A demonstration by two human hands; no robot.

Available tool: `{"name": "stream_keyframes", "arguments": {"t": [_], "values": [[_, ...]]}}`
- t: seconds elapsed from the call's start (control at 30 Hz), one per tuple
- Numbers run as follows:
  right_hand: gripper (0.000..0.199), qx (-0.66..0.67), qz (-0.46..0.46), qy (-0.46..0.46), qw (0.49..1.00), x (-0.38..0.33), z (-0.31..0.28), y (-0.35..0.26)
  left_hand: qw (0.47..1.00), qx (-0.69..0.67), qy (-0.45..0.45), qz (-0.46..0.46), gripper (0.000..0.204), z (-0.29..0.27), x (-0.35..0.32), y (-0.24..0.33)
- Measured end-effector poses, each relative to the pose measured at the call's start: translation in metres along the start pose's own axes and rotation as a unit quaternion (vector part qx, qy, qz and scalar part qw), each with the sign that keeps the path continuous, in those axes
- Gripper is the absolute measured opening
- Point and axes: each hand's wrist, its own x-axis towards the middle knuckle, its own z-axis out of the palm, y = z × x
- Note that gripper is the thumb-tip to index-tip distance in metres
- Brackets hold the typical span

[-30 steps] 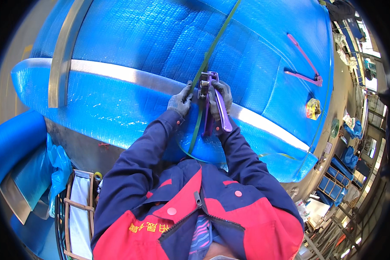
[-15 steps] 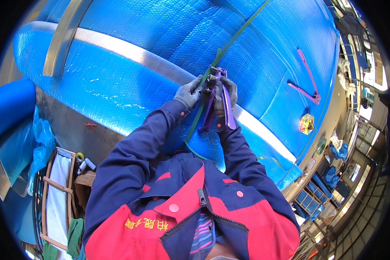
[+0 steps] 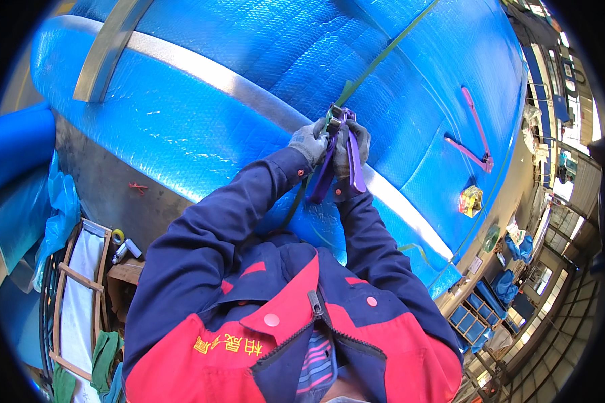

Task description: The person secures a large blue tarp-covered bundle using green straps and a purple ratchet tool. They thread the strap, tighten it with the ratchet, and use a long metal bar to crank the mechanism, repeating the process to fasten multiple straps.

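Note:
In front of my chest, both gloved hands are at a strapping tensioner (image 3: 321, 180) with purple handles and a metal head. My right hand (image 3: 358, 142) is closed around its body, with the handles hanging down toward my sleeve. At the left side of the metal head, my left hand (image 3: 309, 143) is closed, pinching the green strap (image 3: 391, 46) where it meets the tool. The strap runs from there to the upper right across a large bundle (image 3: 161, 144) in blue bubble wrap; another length hangs toward me. My fingertips are partly hidden by the tool.
A second purple long-handled tool (image 3: 476, 121) lies spread on the wrap at right, near a yellow-and-red roll (image 3: 471, 201). A metal channel (image 3: 107, 64) crosses the bundle at upper left. At lower left are a wooden frame (image 3: 81, 295) and blue plastic (image 3: 59, 208).
The view has shifted slightly. My left hand has moved in closer to the tensioner's head, and the strap above the tool has shifted to the right. Both hands keep their hold.

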Motion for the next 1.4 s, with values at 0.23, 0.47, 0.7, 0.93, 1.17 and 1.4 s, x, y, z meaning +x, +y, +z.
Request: {"name": "stream_keyframes", "arguments": {"t": [0.23, 0.47, 0.7, 0.93, 1.17, 1.4], "values": [[0.017, -0.032, 0.039, 0.025, 0.998, 0.0, 0.004, -0.015, 0.995, -0.079, -0.021, -0.065, 0.045, -0.001, 0.001, 0.004], [0.023, -0.043, 0.038, 0.017, 0.998, -0.002, 0.012, 0.008, 0.993, 0.062, -0.019, -0.101, 0.047, 0.02, -0.014, 0.017], [0.029, 0.088, -0.054, 0.086, 0.991, -0.003, 0.018, 0.031, 0.985, 0.144, 0.092, 0.007, 0.051, 0.034, -0.037, 0.022], [0.033, 0.078, 0.014, 0.102, 0.992, 0.0, 0.013, 0.038, 0.977, 0.188, 0.053, 0.083, 0.065, 0.037, -0.077, 0.017], [0.037, 0.162, 0.07, 0.114, 0.978, 0.007, 0.018, 0.049, 0.979, 0.185, 0.041, 0.07, 0.073, 0.037, -0.079, -0.002], [0.077, -0.02, 0.023, 0.031, 0.999, -0.017, -0.015, 0.038, 0.976, 0.205, 0.036, 0.065, 0.07, 0.039, -0.073, -0.025]]}}
